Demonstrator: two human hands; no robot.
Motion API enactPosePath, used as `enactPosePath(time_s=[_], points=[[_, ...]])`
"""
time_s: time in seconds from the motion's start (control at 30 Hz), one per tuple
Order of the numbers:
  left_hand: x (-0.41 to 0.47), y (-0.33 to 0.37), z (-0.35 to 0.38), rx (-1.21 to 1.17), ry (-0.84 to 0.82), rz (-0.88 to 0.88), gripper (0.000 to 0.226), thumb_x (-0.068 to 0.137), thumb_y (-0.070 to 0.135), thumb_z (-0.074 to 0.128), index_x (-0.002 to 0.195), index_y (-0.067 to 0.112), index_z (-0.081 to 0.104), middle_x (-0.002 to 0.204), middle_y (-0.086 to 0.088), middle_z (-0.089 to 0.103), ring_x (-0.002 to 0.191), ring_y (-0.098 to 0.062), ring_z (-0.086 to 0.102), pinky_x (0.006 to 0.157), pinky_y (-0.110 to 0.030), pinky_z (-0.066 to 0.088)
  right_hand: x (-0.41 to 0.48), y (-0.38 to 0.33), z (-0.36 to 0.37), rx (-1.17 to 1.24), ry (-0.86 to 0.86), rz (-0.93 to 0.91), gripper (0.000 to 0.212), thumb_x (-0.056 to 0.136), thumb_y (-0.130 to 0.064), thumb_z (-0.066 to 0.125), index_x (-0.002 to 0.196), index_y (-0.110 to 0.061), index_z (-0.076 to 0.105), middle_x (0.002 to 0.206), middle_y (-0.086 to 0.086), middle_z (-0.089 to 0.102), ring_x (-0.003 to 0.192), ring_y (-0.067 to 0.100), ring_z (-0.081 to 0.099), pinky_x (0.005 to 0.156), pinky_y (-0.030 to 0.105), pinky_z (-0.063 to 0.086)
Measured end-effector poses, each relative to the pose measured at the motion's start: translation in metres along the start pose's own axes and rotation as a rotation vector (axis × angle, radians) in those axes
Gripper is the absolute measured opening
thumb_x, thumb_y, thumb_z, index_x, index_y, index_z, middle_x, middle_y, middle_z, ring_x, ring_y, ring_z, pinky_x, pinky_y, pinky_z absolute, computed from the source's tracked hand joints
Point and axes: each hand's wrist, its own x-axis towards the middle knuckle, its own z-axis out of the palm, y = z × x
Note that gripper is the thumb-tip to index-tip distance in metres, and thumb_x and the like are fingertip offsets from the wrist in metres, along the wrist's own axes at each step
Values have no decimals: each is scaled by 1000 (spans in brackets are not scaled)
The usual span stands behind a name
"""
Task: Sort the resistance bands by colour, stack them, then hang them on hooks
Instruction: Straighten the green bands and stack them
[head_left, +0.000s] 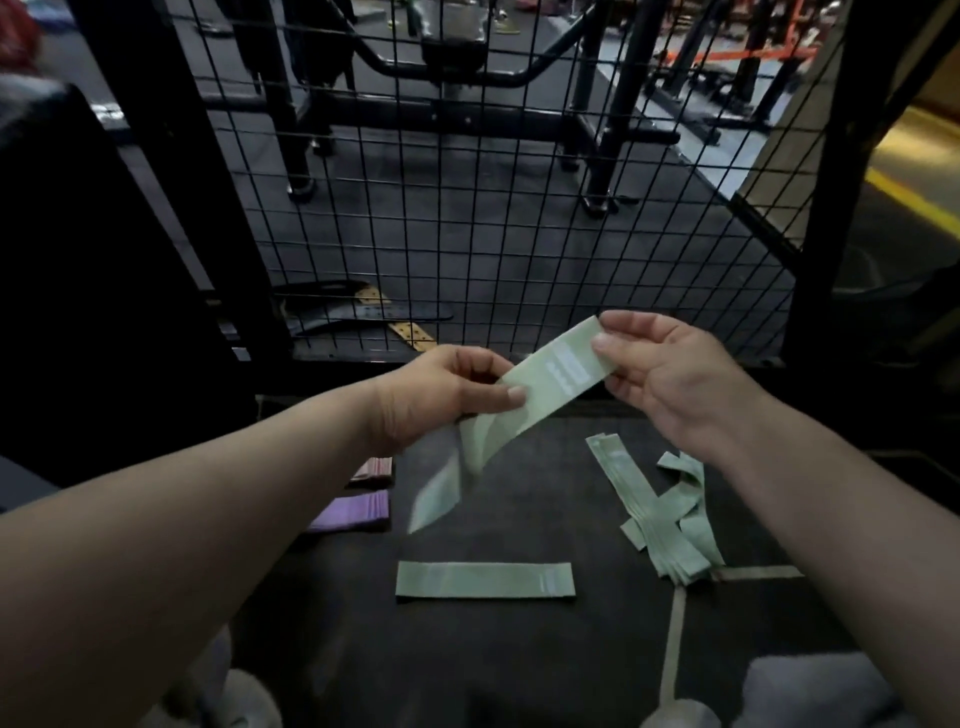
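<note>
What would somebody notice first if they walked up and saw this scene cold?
First, the pale green band held up at centre, pinched by the left hand and the right hand, its lower end hanging blurred. Next, the loose green pile on the dark floor at right, with a single flat green band lying nearer the person. At left sit a purple stack and, just beyond it, a pinkish stack.
</note>
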Motion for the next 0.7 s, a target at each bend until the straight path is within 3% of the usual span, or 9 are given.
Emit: enactPosePath(time_s=[0.13,0.27,0.43,0.53,0.63,0.7], points=[[-6,-27,-7,95,-23,-138,24,74,12,84,94,6,72,83,-9,71,73,-21,66,64,-27,53,11,1,-4,10,67,-48,16,86,-4,71,92,-19,68,98,2,73,93,18,69,86,34,53],[-10,-60,-25,89,-76,-328,55,63,23,91,105,-4,68,93,-17,69,86,-27,64,80,-35,51,28,12,-14,-69,209,-43,15,87,-6,72,92,-20,68,100,1,72,93,15,69,75,27,53],[-13,-93,-46,80,-8,-493,32,70,20,87,92,4,72,84,-14,70,80,-29,58,79,-43,46,50,41,-30,-165,343,5,14,90,-7,70,100,-16,66,99,0,68,90,12,65,69,21,49],[-14,-113,-52,-26,155,-500,39,72,20,82,103,-1,68,78,-13,70,68,-26,56,67,-35,47,59,64,-46,-355,307,77,18,89,-9,71,106,-15,66,99,3,67,83,13,64,64,22,50],[-9,-133,-50,-66,395,-483,16,87,14,72,95,4,63,65,-5,68,48,-13,60,43,-20,44,62,96,-57,-582,176,227,21,86,-9,75,105,-8,68,100,11,68,78,18,65,60,24,54],[-2,-153,-49,-111,542,-493,11,92,11,68,98,4,62,68,-7,67,45,-12,61,50,-26,55,61,120,-60,-607,166,315,16,83,-7,77,95,-7,66,101,13,65,85,22,65,64,25,59]])
